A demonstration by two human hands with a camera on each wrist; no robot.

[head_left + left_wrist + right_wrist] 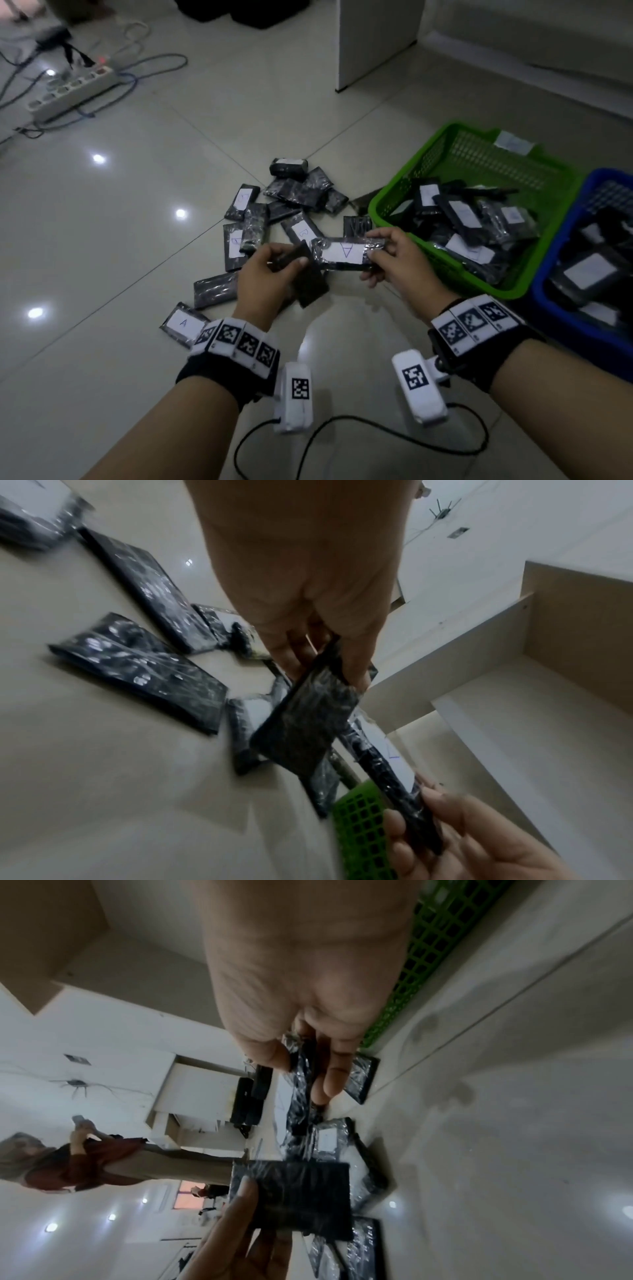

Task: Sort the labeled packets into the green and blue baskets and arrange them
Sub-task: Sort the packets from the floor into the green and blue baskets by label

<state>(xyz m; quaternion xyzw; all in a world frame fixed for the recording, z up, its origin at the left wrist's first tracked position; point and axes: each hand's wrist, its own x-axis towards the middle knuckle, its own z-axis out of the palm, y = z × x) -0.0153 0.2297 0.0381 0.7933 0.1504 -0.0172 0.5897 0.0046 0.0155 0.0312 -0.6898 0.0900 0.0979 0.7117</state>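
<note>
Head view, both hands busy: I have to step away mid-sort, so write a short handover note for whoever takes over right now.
Right hand grips a black plastic-wrapped packet with a white label marked A.
Left hand grips a black packet with no label showing.
Green mesh plastic basket and blue plastic basket, side by side on the right, each hold several packets.
Left: place both held packets, sort the loose pile on the tiled floor, then arrange.
</note>
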